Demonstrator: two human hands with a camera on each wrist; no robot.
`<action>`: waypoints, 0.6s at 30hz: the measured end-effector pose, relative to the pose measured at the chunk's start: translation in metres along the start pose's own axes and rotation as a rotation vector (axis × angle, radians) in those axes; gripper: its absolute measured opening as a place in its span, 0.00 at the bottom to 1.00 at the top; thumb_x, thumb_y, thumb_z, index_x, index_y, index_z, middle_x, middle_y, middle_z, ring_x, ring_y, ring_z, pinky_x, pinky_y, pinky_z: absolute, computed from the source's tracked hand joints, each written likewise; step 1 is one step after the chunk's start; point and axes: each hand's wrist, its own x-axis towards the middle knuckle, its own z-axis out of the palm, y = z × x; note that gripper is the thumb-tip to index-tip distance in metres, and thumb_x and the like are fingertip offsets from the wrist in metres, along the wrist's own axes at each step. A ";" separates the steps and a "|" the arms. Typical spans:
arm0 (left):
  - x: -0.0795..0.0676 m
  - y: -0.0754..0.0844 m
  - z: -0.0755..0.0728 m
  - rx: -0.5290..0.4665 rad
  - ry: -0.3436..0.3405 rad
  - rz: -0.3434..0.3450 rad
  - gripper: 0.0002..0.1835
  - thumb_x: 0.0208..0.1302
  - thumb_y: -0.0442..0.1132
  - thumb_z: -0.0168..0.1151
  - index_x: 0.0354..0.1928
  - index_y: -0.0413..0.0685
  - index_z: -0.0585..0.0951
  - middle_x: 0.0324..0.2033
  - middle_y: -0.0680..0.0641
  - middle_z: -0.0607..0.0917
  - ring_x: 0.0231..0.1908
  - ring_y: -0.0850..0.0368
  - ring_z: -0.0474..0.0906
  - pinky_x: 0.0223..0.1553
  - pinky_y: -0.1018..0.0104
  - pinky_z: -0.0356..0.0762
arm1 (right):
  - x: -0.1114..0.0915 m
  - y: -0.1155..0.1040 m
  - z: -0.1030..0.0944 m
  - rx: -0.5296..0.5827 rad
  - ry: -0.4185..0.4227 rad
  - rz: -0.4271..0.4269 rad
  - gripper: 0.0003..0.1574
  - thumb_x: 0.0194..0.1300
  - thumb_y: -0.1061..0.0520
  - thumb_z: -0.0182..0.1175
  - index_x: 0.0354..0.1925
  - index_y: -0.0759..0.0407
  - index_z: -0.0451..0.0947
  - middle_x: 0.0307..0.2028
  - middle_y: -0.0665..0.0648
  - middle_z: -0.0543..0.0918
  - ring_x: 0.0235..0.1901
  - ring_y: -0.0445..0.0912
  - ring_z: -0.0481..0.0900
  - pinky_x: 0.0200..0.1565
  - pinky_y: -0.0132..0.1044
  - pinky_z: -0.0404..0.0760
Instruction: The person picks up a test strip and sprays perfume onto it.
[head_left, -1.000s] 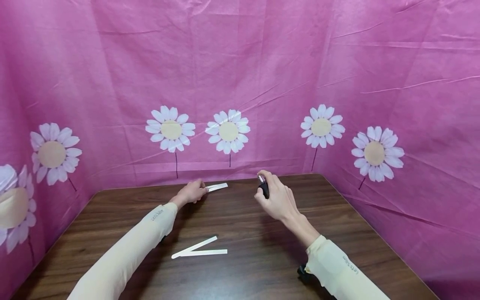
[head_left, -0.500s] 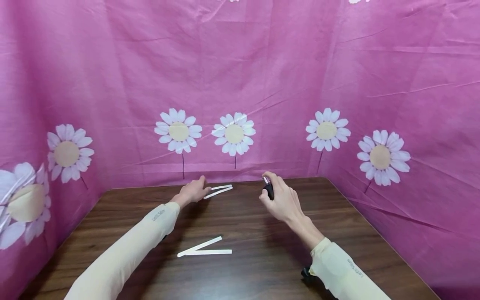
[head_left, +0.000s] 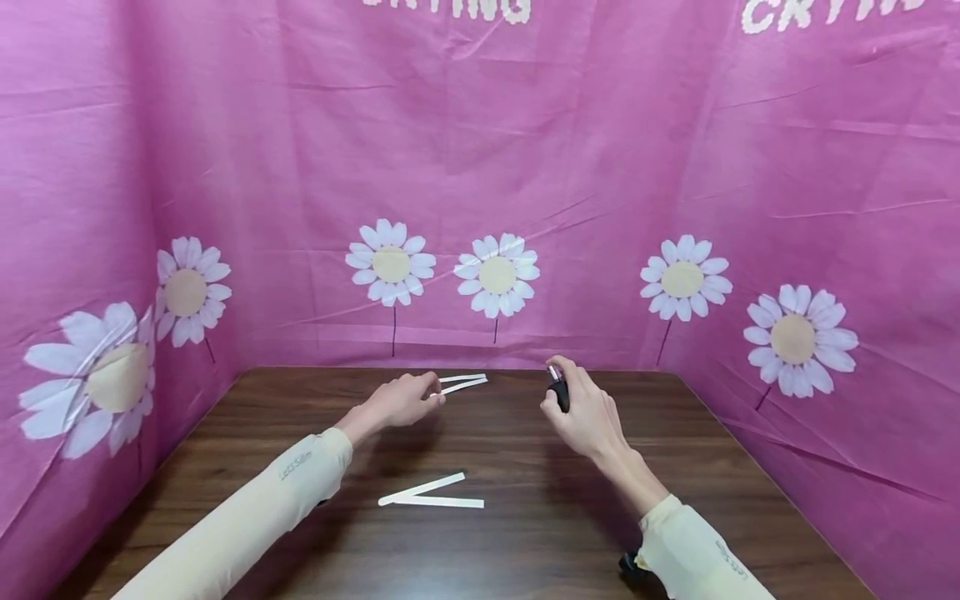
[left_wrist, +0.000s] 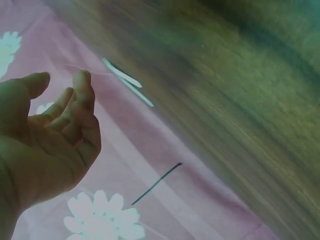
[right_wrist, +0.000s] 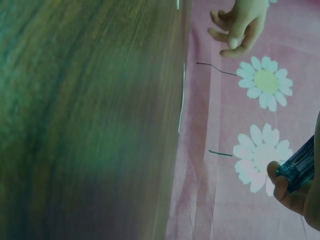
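Note:
Toward the back of the table, my left hand (head_left: 401, 402) hovers beside a pair of white strips (head_left: 467, 385) that meet at their right end. In the left wrist view its fingers are loosely bent, nothing lies between them and the thumb, and the strips (left_wrist: 131, 82) lie apart from the hand. Raised over the table on the right, my right hand (head_left: 588, 417) grips a small dark object (head_left: 558, 393) with a shiny end. Its kind is unclear; the right wrist view shows a dark, glossy body (right_wrist: 300, 167) between thumb and fingers, partly cut off.
Nearer the front, another pair of white strips (head_left: 450, 502) forms a V joined at the left end. The brown wooden table (head_left: 510, 558) meets a pink curtain (head_left: 322, 167) printed with daisies at its back and sides.
My left hand has let go of the back strips and come up off them; they now lie slightly spread. The right hand keeps its grip. The head view has tilted up and turned left.

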 end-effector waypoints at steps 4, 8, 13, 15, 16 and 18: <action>-0.018 0.005 -0.001 0.028 -0.036 0.029 0.09 0.74 0.51 0.59 0.47 0.59 0.80 0.27 0.58 0.80 0.31 0.59 0.78 0.40 0.49 0.78 | -0.004 0.001 0.003 0.003 -0.009 0.003 0.32 0.61 0.49 0.59 0.65 0.44 0.70 0.41 0.53 0.80 0.26 0.53 0.78 0.25 0.50 0.76; -0.035 0.012 -0.002 0.092 -0.128 0.046 0.07 0.72 0.51 0.62 0.45 0.61 0.81 0.30 0.58 0.81 0.35 0.55 0.80 0.40 0.47 0.78 | -0.006 0.003 0.005 -0.002 -0.008 0.003 0.32 0.60 0.49 0.59 0.64 0.44 0.70 0.41 0.53 0.80 0.27 0.52 0.79 0.25 0.51 0.77; -0.052 0.021 -0.001 0.154 -0.241 0.045 0.05 0.69 0.50 0.66 0.40 0.62 0.82 0.33 0.58 0.80 0.37 0.55 0.80 0.40 0.48 0.78 | -0.003 0.004 0.006 -0.001 -0.008 -0.004 0.32 0.61 0.49 0.58 0.64 0.44 0.70 0.41 0.52 0.80 0.28 0.52 0.79 0.26 0.51 0.77; -0.058 0.024 0.000 0.169 -0.260 0.045 0.05 0.68 0.49 0.67 0.37 0.61 0.81 0.31 0.59 0.79 0.35 0.57 0.79 0.39 0.49 0.78 | -0.001 0.003 0.007 0.000 -0.007 -0.005 0.31 0.61 0.49 0.58 0.64 0.45 0.70 0.41 0.53 0.80 0.28 0.53 0.80 0.26 0.52 0.78; -0.061 0.026 0.001 0.179 -0.266 0.043 0.05 0.67 0.49 0.68 0.36 0.61 0.81 0.31 0.60 0.79 0.34 0.58 0.79 0.38 0.51 0.78 | 0.000 0.003 0.007 0.000 -0.009 -0.005 0.32 0.61 0.49 0.58 0.64 0.45 0.70 0.41 0.53 0.80 0.28 0.53 0.80 0.26 0.52 0.78; -0.067 0.029 0.002 0.194 -0.270 0.044 0.07 0.66 0.49 0.69 0.33 0.62 0.80 0.29 0.61 0.78 0.31 0.60 0.78 0.37 0.52 0.78 | 0.000 0.002 0.008 -0.001 -0.014 -0.003 0.32 0.61 0.49 0.58 0.64 0.45 0.70 0.41 0.53 0.80 0.28 0.53 0.80 0.26 0.52 0.78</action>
